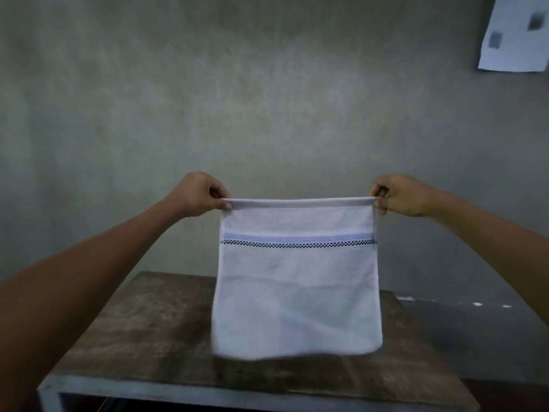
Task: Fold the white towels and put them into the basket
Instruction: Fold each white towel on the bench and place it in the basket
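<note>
so the white towel (297, 286) is up in the air, hanging flat like a little curtain right in front of the person, between the two hands and out over the desk (142, 325). Its top edge runs straight left to right, pulled pretty taut and about level, and the rest drops straight down from there. There's a pale blue band with a dark checkered line under it crossing the upper part, parallel to that top edge, so the whole thing hangs square and not skewed. The bottom hem is blurry, and I honestly can't tell if it brushes the desk or floats just above it. The left hand (199, 196) pinches the top left corner between thumb and fingers, and the right hand (401, 196) pinches the top right corner the same way, other fingers curled in. Both arms are stretched out about equally, so neither hand looks closer to the towel's middle than the other; it's a symmetric hold. My guess is the next fold depends on that: either bring the two corners together sideways, or lower it onto the desk and fold it there. Can't tell whether it's already doubled over once. No basket anywhere in view. Behind it all is a plain grey wall with a sheet of paper (517, 34) stuck up at the top right
</note>
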Demonstrator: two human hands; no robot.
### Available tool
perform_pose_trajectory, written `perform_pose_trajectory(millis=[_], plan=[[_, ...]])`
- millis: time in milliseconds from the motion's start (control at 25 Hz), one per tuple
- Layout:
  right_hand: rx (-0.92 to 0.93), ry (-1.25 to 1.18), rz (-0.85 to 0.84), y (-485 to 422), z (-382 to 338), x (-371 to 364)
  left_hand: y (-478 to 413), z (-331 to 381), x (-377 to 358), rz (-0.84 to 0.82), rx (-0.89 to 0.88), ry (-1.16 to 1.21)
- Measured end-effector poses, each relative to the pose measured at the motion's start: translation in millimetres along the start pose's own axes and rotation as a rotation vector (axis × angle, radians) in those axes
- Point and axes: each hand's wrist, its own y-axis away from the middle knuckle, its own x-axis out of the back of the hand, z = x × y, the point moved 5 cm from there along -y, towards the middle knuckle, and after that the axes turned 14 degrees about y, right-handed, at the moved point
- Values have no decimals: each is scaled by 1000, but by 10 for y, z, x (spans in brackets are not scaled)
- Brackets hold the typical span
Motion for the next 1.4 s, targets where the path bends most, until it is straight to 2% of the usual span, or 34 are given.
perform_pose_trajectory(millis=[160, 280, 480, 640, 760, 880, 1000, 1120, 1200, 1280, 1400], plan=[[-22, -19, -66, 4, 113, -138, 61, -38, -35, -51, 35, 50], [-29, -82, -225, 58, 162, -271, 91, -92, -176, -107, 65, 116], [-90, -332, -529, 121, 256, -559, 185, -311, -454, -273, 141, 299], [-144, -343, -629, -1, 360, -889, 183, -567, -733, -387, 211, 258], [-137, -225, -505, -226, 404, -1203, 30, -794, -993, -344, 225, 139], [-152, -192, -250, -453, 420, -1336, -165, -885, -1037, -111, 173, 60], [-175, -134, -9, -545, 417, -1205, -301, -817, -914, 52, 118, 62], [-166, -103, 141, -544, 362, -971, -370, -688, -736, 148, 78, 77], [-153, -112, 162, -478, 331, -893, -324, -640, -675, 161, 61, 97], [-125, -56, 117, -343, 337, -976, -153, -649, -721, 100, 38, 90], [-42, 4, -95, 72, 367, -1489, 437, -804, -1052, -146, 49, 122]])
